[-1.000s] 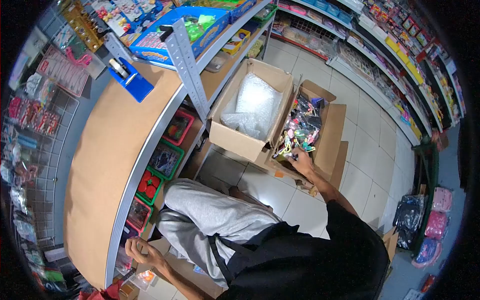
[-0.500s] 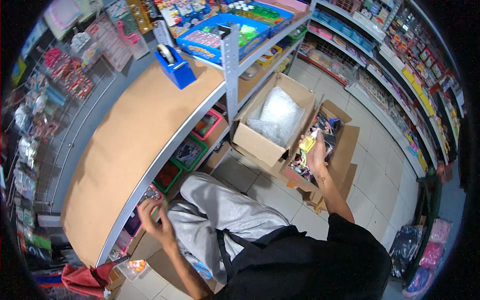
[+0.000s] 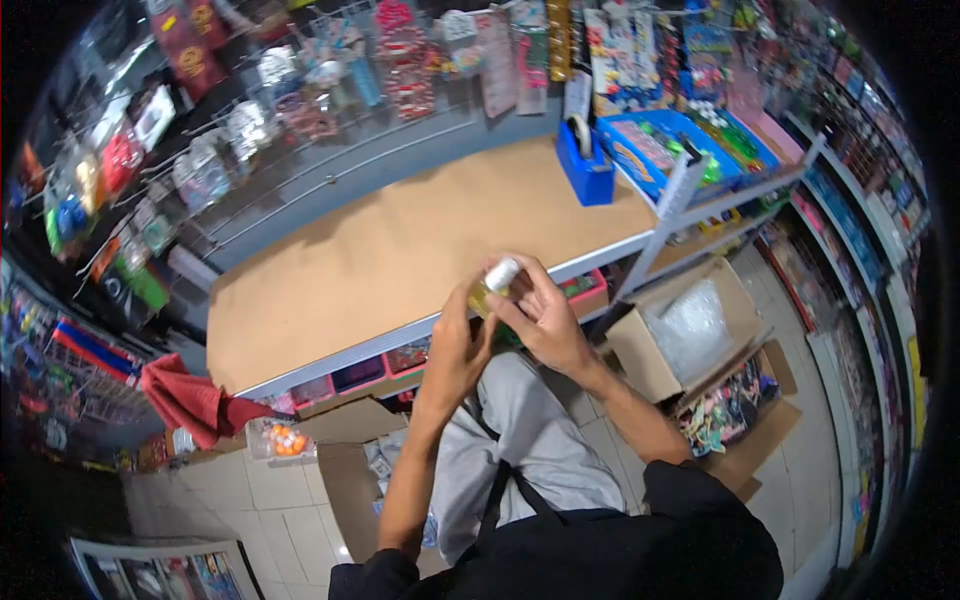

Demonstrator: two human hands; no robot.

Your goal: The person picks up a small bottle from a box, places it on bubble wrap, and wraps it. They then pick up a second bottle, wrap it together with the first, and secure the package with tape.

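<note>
A small bottle with a white cap and yellowish body is held between both hands, over the front edge of the wooden shelf top. My right hand has its fingers around the white cap. My left hand grips the yellowish body from the left, hiding part of it. Behind and to the right of the hands stands a blue tape dispenser on the shelf top.
To the right are a carton with bubble wrap and an open box of mixed small goods. A red cloth hangs at the left end. Below lies another carton. Hanging packets line the wall.
The view has turned left. My right hand has come up from the goods box with the yellow item, and my left hand has moved to it and closed on it.
</note>
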